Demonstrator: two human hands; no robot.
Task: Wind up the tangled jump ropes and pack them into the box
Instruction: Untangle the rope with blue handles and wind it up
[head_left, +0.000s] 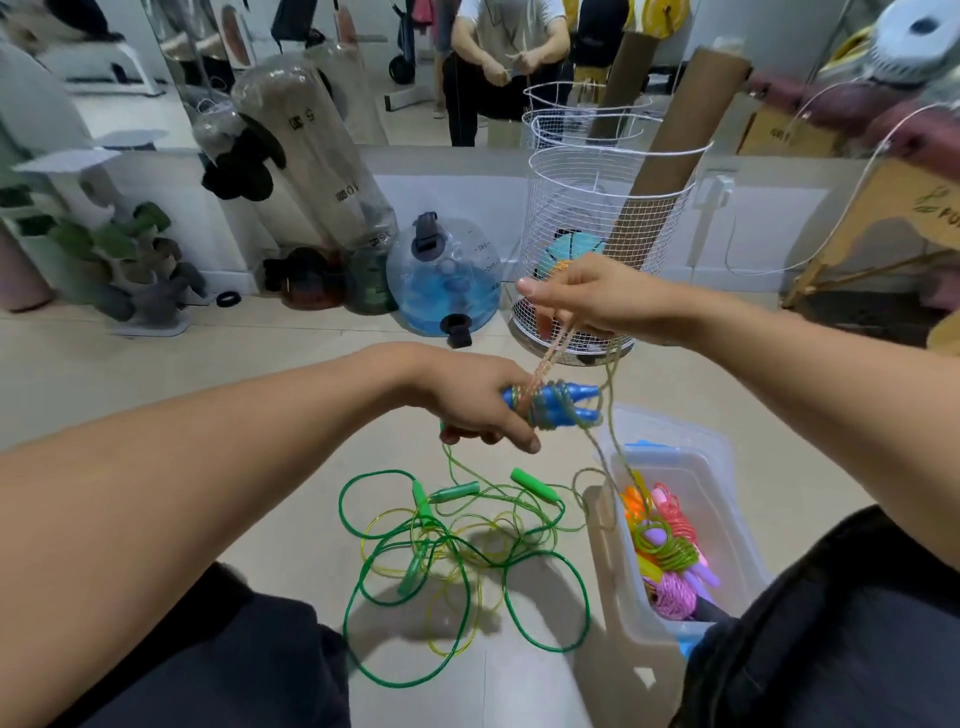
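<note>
Pale beige tiled floor (156, 374) runs to a white lower wall (447, 192) with a large wall mirror (395, 62) above it. A white wire mesh basket (597, 249) stands by the wall, a brown cardboard tube (660, 171) leaning inside. Left of it sits a clear round water-filled jug (447, 275), then a tall clear plastic punching bag (306, 156). A light wooden frame (857, 228) stands at the right.

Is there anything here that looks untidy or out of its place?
Yes. The green jump ropes lie tangled in loose loops on the floor, left of the plastic box, not yet wound or packed.
</note>
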